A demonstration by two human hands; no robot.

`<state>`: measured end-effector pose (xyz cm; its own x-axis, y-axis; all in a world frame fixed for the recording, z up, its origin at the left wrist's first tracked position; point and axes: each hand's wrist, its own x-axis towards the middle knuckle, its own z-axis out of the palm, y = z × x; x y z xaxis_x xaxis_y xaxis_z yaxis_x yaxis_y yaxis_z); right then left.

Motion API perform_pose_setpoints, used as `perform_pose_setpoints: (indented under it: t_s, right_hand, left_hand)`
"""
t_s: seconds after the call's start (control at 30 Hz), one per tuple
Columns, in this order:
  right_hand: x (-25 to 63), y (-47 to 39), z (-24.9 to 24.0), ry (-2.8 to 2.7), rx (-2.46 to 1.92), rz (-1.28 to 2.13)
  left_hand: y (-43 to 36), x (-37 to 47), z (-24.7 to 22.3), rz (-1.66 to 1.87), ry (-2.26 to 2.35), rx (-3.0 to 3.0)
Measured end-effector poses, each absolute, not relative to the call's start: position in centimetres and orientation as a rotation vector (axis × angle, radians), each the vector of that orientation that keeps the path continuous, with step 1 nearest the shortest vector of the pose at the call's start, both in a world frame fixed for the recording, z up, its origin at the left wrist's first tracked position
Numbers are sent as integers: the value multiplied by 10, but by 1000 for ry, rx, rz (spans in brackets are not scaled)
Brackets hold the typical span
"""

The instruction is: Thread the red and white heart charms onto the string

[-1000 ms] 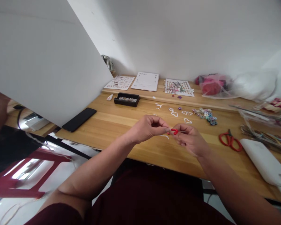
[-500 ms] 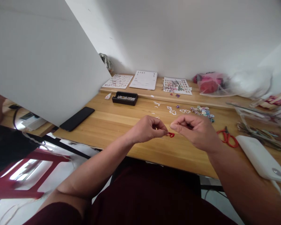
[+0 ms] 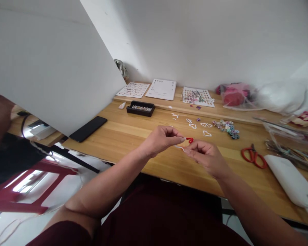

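Note:
My left hand [image 3: 164, 140] is closed in a pinch on a small red looped piece [image 3: 190, 140], which sticks out past the fingertips; its exact kind is not clear. Just below and to the right, my right hand [image 3: 206, 155] pinches a thin white strip [image 3: 179, 147]. The strip's free end points left, beneath the left fingers. Both hands are above the wooden table [image 3: 154, 164], close together. Beyond them lie several white cut-out outline shapes [image 3: 206, 133] and a pile of small coloured spools [image 3: 228, 128].
Red-handled scissors [image 3: 253, 157] and a white power bank-like device [image 3: 289, 177] lie at right. A black tray [image 3: 140, 108] of small beads, a small white bottle [image 3: 122, 105] and a black phone [image 3: 88, 128] are at left. Printed sheets [image 3: 161, 89] and plastic bags [image 3: 236, 97] line the back ledge.
My right hand has moved down and now pinches the white strip below the left fingers. The red piece has risen slightly in my left hand. The view has shifted a little.

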<state>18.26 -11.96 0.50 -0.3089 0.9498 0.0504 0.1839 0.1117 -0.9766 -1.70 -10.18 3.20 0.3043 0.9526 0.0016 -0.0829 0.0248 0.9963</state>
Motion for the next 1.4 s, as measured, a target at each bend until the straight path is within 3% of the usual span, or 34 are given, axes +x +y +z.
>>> perform_pose_setpoints:
  t_s: [0.47, 0.63, 1.0, 1.2, 1.4]
  right_hand:
    - [186, -125, 55, -2043, -1036, 259]
    - [189, -102, 72, -2041, -992, 86]
    - [190, -51, 77, -1873, -1070, 643]
    - [190, -30, 79, -1733, -982, 843]
    - [187, -10, 75, -1315, -863, 1363]
  left_hand:
    - [-78, -15, 43, 1049, 1003, 1459]
    - [-66, -17, 55, 997, 1067, 1613]
    - [-45, -23, 74, 759, 853, 1748]
    - [-33, -23, 86, 841, 783, 1633]
    - [-19, -18, 95, 980, 719, 1541]
